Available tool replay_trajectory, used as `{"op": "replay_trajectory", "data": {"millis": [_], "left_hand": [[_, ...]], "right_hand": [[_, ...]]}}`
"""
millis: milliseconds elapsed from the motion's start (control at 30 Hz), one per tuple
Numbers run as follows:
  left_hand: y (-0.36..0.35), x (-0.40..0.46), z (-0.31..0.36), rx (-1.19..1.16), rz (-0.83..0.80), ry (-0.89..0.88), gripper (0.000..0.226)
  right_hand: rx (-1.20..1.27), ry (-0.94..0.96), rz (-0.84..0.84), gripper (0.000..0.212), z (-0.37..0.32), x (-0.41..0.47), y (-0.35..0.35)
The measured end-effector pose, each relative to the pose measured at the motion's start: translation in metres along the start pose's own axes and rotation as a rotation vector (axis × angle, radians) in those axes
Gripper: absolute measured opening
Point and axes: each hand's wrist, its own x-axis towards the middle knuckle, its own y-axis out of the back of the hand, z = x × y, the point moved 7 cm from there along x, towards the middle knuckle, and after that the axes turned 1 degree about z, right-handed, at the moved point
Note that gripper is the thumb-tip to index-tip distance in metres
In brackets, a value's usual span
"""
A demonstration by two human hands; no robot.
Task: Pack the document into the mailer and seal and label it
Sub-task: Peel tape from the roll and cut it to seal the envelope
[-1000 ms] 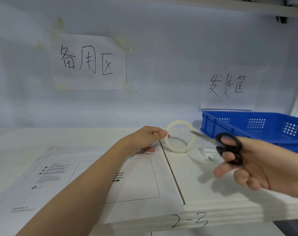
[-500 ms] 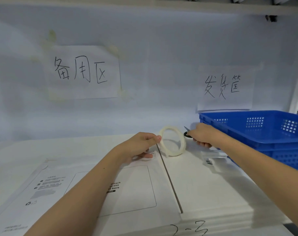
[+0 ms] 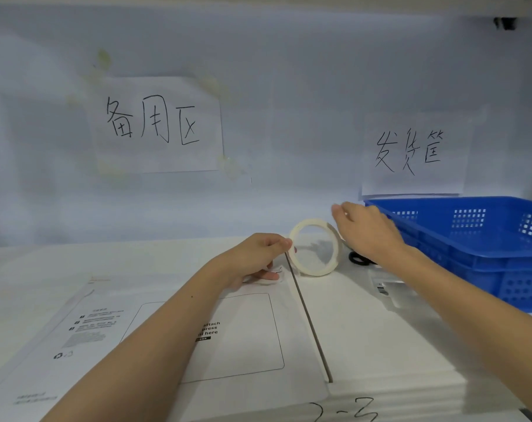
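A white mailer [image 3: 246, 336] lies flat on the table, its printed label box facing up. My left hand [image 3: 255, 257] rests at the mailer's far edge and pinches the left rim of a pale tape roll [image 3: 316, 272], which stands upright on its edge. My right hand [image 3: 365, 229] hovers at the roll's upper right with fingers loosely extended and nothing in them. Black-handled scissors [image 3: 356, 258] lie on the table, partly hidden under that hand. The document itself is not visible.
A blue plastic basket [image 3: 471, 239] stands at the right against the wall. A small clear packet with a barcode [image 3: 388, 290] lies in front of it. Two handwritten paper signs [image 3: 158, 123] hang on the back wall. A seam [image 3: 310, 324] splits the tabletop.
My right hand carried the scissors toward the tape roll, set them down behind it and let go, and has risen to the roll's top. My left hand kept holding the roll.
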Motion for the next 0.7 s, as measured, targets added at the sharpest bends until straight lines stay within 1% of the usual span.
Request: {"op": "replay_trajectory", "data": {"millis": [33, 67, 100, 167, 200, 233, 267, 333, 367, 400, 467, 533, 600, 700], "left_hand": [[0.000, 0.000, -0.001, -0.003, 0.000, 0.004, 0.030], [0.001, 0.001, -0.001, -0.010, -0.003, 0.008, 0.029], [0.001, 0.000, -0.001, -0.026, -0.008, 0.011, 0.029], [0.001, 0.001, -0.002, -0.073, -0.020, 0.014, 0.027], [0.001, 0.001, -0.003, -0.103, -0.031, 0.012, 0.025], [0.001, 0.000, -0.002, -0.133, -0.047, 0.007, 0.022], [0.000, 0.000, -0.002, -0.150, -0.062, 0.002, 0.022], [0.000, -0.003, 0.000, -0.153, -0.070, -0.015, 0.019], [0.002, -0.003, 0.000, -0.149, -0.058, -0.012, 0.019], [0.004, -0.003, -0.001, -0.153, -0.040, -0.001, 0.022], [0.007, -0.003, -0.003, -0.173, -0.017, 0.007, 0.028], [0.007, -0.003, -0.005, -0.183, -0.023, 0.022, 0.039], [0.007, -0.002, -0.005, -0.193, -0.032, 0.014, 0.034], [0.006, -0.001, -0.004, -0.176, -0.038, 0.003, 0.028]], "right_hand": [[0.195, -0.017, -0.067, 0.037, -0.007, 0.000, -0.004], [0.255, 0.014, -0.110, 0.036, -0.018, -0.002, -0.009], [0.202, 0.114, -0.090, 0.036, -0.033, -0.005, -0.010], [0.031, 0.401, 0.151, 0.030, -0.065, -0.020, -0.003], [0.017, 0.502, 0.223, 0.028, -0.080, -0.031, -0.001], [0.029, 0.562, 0.207, 0.029, -0.091, -0.042, -0.004], [0.046, 0.591, 0.100, 0.029, -0.100, -0.051, -0.012], [0.036, 0.622, -0.174, 0.027, -0.109, -0.069, -0.037], [0.011, 0.622, -0.268, 0.026, -0.108, -0.074, -0.047], [-0.013, 0.611, -0.326, 0.026, -0.104, -0.077, -0.053], [-0.013, 0.590, -0.376, 0.030, -0.100, -0.078, -0.056], [-0.026, 0.605, -0.381, 0.029, -0.098, -0.078, -0.059], [-0.047, 0.604, -0.413, 0.033, -0.097, -0.079, -0.064], [-0.048, 0.616, -0.449, 0.048, -0.097, -0.080, -0.067]]}}
